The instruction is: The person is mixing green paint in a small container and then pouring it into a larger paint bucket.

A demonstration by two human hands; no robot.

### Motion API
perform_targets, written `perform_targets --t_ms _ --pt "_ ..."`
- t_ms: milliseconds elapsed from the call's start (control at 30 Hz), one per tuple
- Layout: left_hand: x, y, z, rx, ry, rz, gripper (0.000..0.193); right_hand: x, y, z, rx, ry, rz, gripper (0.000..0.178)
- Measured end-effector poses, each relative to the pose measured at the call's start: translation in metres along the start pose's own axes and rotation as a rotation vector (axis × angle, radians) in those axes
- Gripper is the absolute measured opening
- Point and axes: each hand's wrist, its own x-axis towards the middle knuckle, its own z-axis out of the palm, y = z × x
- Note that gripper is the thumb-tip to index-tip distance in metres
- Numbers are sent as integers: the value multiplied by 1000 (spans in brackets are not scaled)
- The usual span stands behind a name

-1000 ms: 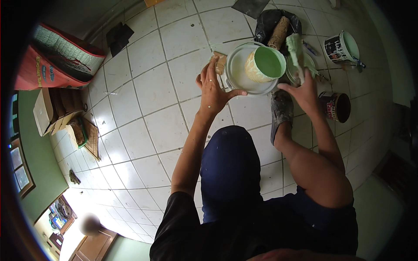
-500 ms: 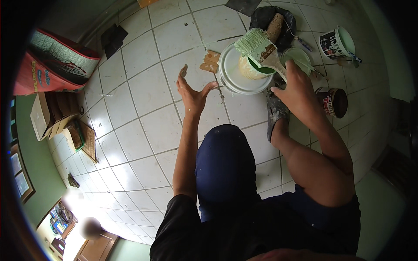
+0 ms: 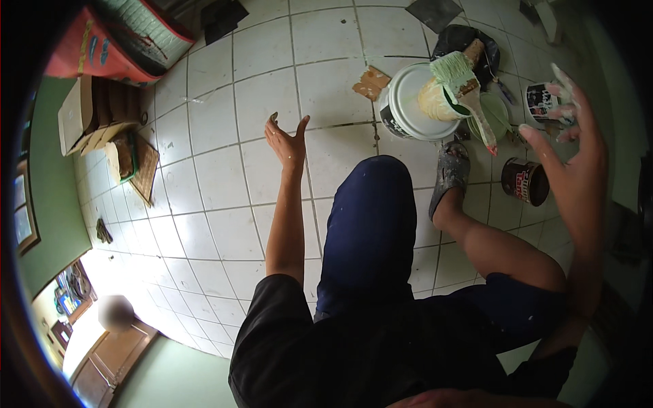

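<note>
My left hand hangs open above the tiled floor, thumb and fingers apart, with nothing in it. On the right, my right hand is open too, its fingers spread, pale paint on them. A wide paintbrush with green-coated bristles rests across a cream pot, its handle pointing down to the right. That pot sits on the white lid of a paint bucket. Behind my right fingers stands a small black-and-white tub, partly hidden. A dark brown can is left of my right wrist.
Beside the bucket are a pale green lid, a black plastic bag and a piece of cardboard. My sandalled foot is just below it. A cardboard box and a red padded roll stand at the left.
My right hand has left the brush handle and moved right, fingers spreading. The brush stays on the pot. With the view shifted, the bucket appears farther right; my left hand stays open.
</note>
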Motion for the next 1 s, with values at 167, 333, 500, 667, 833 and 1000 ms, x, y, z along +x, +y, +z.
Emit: perform_targets --t_ms 167,333,500,667,833,1000 --pt "-19 -26 11 192 144 25 76 34 -96 56 85 -183 -249 66" --pt "-17 -54 16 274 106 73 64 42 -122 194 76 -422 -351 70" --pt "-20 -72 22 341 90 76 49 71 -113 322 15 -669 -189 74" --pt "-18 -65 30 357 48 79 50 58 -51 409 87 -717 -173 111" --pt "-17 -79 21 418 44 42 46 0 -59 434 148 -625 -335 131" --pt "-15 -72 27 404 -43 -28 47 -18 -68 442 131 -683 -121 139"
